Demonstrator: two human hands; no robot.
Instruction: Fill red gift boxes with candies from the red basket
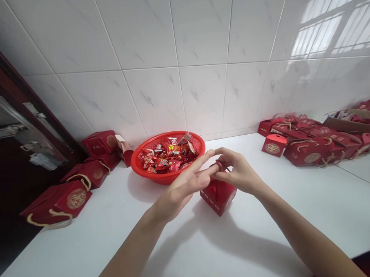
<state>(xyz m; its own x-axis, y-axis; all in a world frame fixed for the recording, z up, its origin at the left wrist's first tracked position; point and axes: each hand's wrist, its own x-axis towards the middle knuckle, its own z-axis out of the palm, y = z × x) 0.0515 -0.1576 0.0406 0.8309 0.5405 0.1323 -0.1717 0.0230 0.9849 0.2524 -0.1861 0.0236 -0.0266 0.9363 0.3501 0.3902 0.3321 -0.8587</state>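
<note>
A small red candy box (218,197) with gold print stands on the white table in front of me. My right hand (238,169) curls over its top, fingertips and thumb pinching at the top edge. From the left, my left hand (184,186) reaches across with its fingers stretched out, the tips at the box's top beside my right fingers. Its palm holds nothing. My fingers partly hide the top of the box. Just behind my left hand sits a red plastic basket (140,171) with red-wrapped candies (164,155) inside.
Several red boxes with rope handles (75,198) stand at the left, near a dark door (8,162) with a metal handle. More red boxes (311,149) are grouped at the right, beside a cardboard carton (353,125). A tiled wall (201,97) rises behind the table.
</note>
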